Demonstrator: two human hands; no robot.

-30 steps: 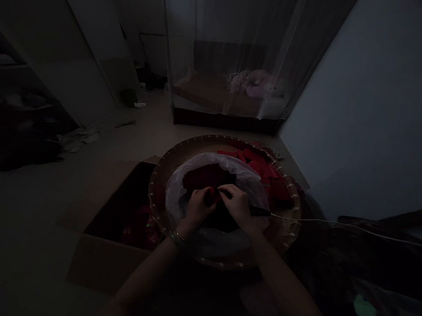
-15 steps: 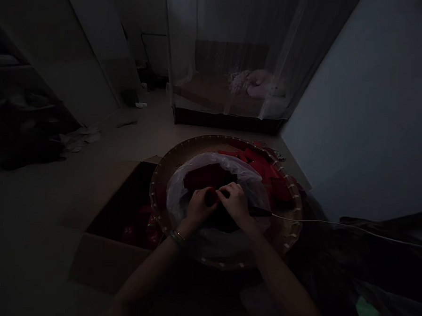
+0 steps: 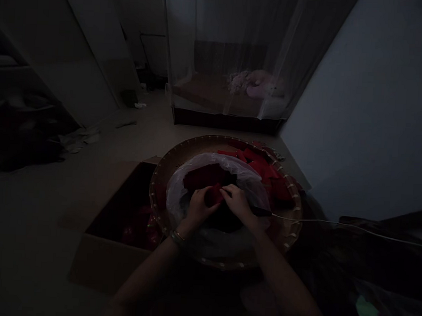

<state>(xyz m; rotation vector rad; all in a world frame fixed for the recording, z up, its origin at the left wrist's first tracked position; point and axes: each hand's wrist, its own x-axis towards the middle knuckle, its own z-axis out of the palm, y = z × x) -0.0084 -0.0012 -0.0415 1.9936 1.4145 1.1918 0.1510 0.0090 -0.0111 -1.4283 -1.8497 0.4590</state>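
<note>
Between both hands is a small red piece (image 3: 214, 195), perhaps fabric or paper; the dim light hides its kind. My left hand (image 3: 198, 207) curls its thumb and fingers around the left side of it. My right hand (image 3: 236, 202) pinches its right edge. Both hands are over a whitish plastic bag (image 3: 181, 180), spread open in a round woven bamboo tray (image 3: 172, 158). Inside the bag lie dark red material (image 3: 203, 175) and something black. Close to my right wrist is a dark tool handle (image 3: 261, 211) with a pale cord (image 3: 321, 221).
Flat red pieces (image 3: 263, 168) lie along the tray's right side. Left of the tray stands an open cardboard box (image 3: 107, 251) with shiny red items inside. A netted bed (image 3: 214, 87) is behind, and a wall (image 3: 369, 114) rises at right.
The red piece shows more between my hands and stands slightly higher. My right hand has shifted a little to the right, its fingers still at the edge of the piece.
</note>
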